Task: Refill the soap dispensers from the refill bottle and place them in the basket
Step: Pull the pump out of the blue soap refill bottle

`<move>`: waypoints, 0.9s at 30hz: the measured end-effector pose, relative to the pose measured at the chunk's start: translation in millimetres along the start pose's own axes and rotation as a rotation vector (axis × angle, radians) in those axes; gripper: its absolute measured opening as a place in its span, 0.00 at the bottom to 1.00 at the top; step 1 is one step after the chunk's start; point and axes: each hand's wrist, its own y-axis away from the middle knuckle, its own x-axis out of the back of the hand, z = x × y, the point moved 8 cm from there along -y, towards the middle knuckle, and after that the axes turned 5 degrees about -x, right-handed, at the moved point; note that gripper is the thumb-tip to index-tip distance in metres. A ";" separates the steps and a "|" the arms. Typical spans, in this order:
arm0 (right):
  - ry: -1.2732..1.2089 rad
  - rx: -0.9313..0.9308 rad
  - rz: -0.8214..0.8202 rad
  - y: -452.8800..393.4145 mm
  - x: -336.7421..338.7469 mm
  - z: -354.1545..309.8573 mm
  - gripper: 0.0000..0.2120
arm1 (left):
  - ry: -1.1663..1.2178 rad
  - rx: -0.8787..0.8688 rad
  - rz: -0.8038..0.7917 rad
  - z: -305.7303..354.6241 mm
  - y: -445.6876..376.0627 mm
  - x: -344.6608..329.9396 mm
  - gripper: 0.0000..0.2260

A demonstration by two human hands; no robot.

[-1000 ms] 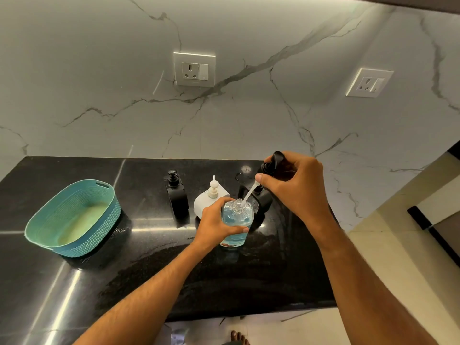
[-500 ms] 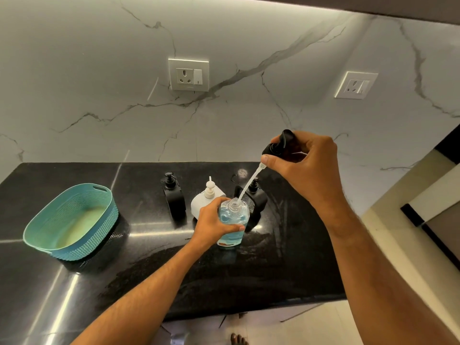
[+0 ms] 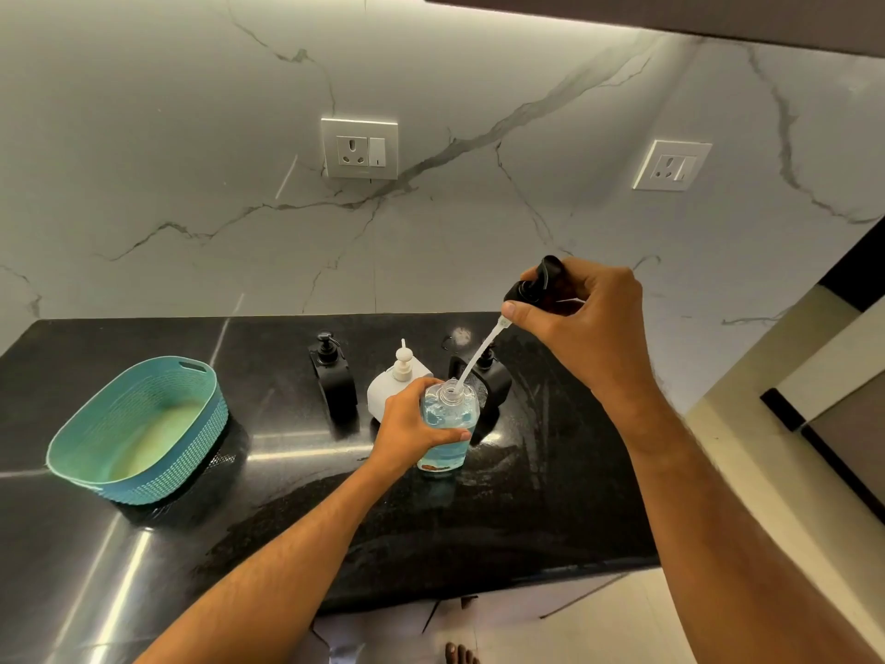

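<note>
Black counter (image 3: 550, 496): left hand (image 3: 407, 424) grip wraps clear bottle (image 3: 448, 436), blue liquid inside; right hand (image 3: 584, 323) grip pinches pump (image 3: 531, 287).

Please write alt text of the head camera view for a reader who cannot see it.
The right hand lifts a black pump from a clear bottle of blue soap, which the left hand steadies on a black counter. A teal basket stands left.

Desk (image 3: 550, 510): glossy black, faintly speckled.
Wall (image 3: 143, 136): white marble with grey veins.
Basket (image 3: 158, 476): teal, woven pattern.
Clear bottle (image 3: 448, 448): held blue liquid.
Pump head (image 3: 531, 285): black, with a white tube.
Dispensers: one black (image 3: 335, 381), one white (image 3: 388, 390).
</note>
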 end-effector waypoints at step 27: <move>-0.076 -0.117 0.234 3.8 118.2 70.2 0.15 | 0.023 -0.082 -0.085 60.3 -44.1 -84.3 0.31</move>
